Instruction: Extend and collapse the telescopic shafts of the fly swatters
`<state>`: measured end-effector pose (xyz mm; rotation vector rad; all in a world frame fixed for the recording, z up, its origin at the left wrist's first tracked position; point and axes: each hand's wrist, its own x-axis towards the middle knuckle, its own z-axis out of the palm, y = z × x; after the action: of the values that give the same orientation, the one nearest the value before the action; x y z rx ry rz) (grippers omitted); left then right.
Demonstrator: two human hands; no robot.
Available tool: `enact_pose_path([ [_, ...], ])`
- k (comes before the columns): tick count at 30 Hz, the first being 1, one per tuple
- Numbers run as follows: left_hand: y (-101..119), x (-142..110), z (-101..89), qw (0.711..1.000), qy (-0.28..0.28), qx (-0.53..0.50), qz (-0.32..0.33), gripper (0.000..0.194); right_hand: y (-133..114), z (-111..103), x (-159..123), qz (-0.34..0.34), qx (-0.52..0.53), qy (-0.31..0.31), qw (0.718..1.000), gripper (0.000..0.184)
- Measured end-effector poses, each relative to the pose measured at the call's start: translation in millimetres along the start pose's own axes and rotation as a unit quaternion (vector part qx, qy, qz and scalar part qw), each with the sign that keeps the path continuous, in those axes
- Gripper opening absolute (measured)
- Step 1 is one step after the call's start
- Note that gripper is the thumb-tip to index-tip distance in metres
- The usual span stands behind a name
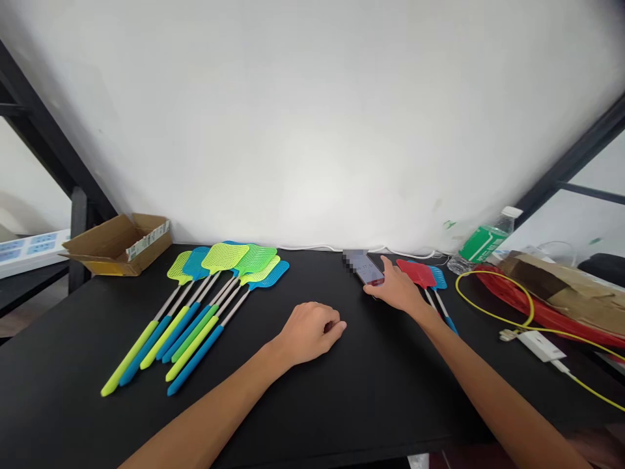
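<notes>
My right hand [396,286] reaches to a smartphone [367,267] with a lit screen near the back of the black table. Its thumb and fingers grip the phone's near right end. Beside that hand lie a red fly swatter [418,272] and a blue fly swatter [439,278], their handles partly hidden by my right forearm. My left hand [312,331] rests on the table with its fingers curled in and nothing in them. To its left, several fly swatters [224,257] in yellow-green, green and blue lie overlapping in a fan, handles towards me.
An open cardboard box [117,244] stands at the back left, near a white power strip [34,252]. At right are a plastic bottle [486,242], a yellow cable [530,306] with a white adapter [541,346], and flattened cardboard [576,286] on red plastic. A white wall rises behind.
</notes>
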<state>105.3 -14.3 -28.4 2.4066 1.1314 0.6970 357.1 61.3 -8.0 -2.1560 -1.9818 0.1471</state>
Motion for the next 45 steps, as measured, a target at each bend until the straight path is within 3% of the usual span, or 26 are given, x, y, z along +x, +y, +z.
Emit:
enact_pose_path([
  [7,1,0,-1.2,1.0,-0.003,-0.002,-0.007,0.037,26,0,-5,0.072,-0.036,0.037,0.996,0.098],
  [15,0,0,0.7,1.0,-0.006,0.026,0.003,0.037,31,4,6,0.064,-0.053,0.084,0.993,0.091],
  [20,-7,3,-6.7,0.984,0.076,0.16,-0.005,0.035,8,8,-5,-0.034,-0.045,0.166,0.984,0.078],
  [24,-23,5,-24.4,0.922,0.187,0.313,-0.133,0.022,-26,16,-18,-0.173,0.033,0.194,0.965,0.061],
  [26,-31,3,-32.5,0.887,0.202,0.363,-0.199,0.028,-39,22,-24,-0.231,0.068,0.183,0.953,0.056],
  [28,-37,1,-36.7,0.875,0.185,0.382,-0.233,0.031,-45,28,-30,-0.264,0.091,0.169,0.945,0.053],
  [35,-30,4,-24.3,0.915,0.144,0.33,-0.183,0.026,-38,27,-40,-0.288,0.136,0.132,0.939,0.047],
  [40,-14,4,-17.4,0.984,0.067,0.163,-0.026,0.025,-38,24,-39,-0.294,0.158,0.126,0.934,0.045],
  [42,-13,4,-16.2,0.985,0.063,0.159,0.01,0.027,-38,23,-39,-0.291,0.163,0.121,0.935,0.045],
  [45,-18,5,-17.4,0.967,0.106,0.228,-0.032,0.033,-37,22,-41,-0.289,0.164,0.112,0.936,0.045],
])
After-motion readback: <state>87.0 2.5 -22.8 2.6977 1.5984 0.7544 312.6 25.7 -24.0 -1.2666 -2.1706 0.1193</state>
